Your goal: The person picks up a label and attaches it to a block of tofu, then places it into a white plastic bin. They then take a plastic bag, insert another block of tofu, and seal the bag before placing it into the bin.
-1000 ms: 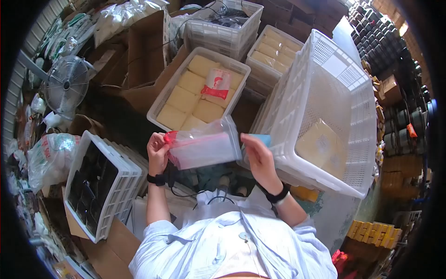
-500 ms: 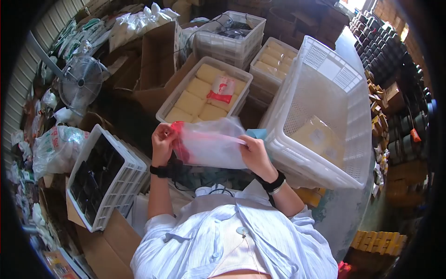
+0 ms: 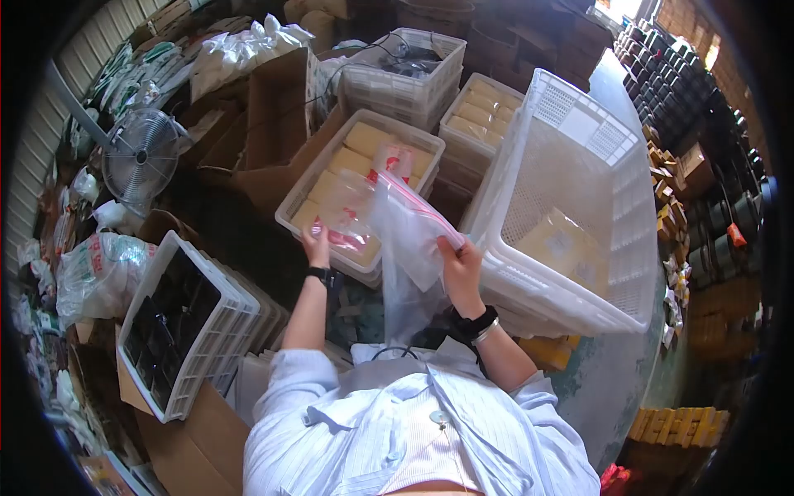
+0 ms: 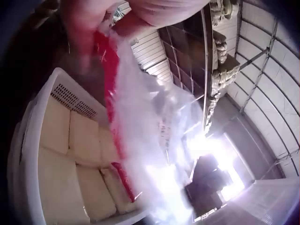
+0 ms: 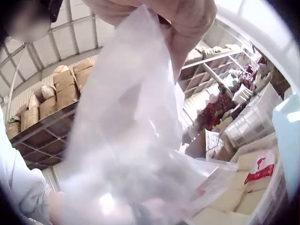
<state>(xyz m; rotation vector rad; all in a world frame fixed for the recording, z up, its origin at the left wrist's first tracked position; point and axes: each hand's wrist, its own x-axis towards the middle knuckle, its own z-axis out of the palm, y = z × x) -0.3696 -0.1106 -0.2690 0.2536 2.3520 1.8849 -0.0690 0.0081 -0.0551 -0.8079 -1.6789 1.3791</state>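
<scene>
In the head view my left hand [image 3: 316, 248] pinches the edge of a clear bag with red print [image 3: 343, 211], held over the near part of a white crate [image 3: 287, 217] of pale yellow packs. My right hand [image 3: 461, 266] grips clear bags with a pink strip [image 3: 420, 208], which hang down toward my lap. Another red-printed bag [image 3: 397, 159] lies on the packs. The left wrist view shows the red edge of the bag [image 4: 111, 89] between finger and thumb. Clear plastic [image 5: 126, 112] fills the middle of the right wrist view.
A large white basket [image 3: 517, 248] with one yellow pack inside stands at the right. Behind are a crate of packs [image 3: 447, 128] and a crate with cables [image 3: 364, 81]. At the left are a fan [image 3: 141, 157], a cardboard box [image 3: 277, 99] and a tilted crate [image 3: 194, 364].
Both hands held one bundle of bags between them; now a red-printed bag is apart from it in the left hand, nearer the crate, while the right hand keeps the pink-striped bags.
</scene>
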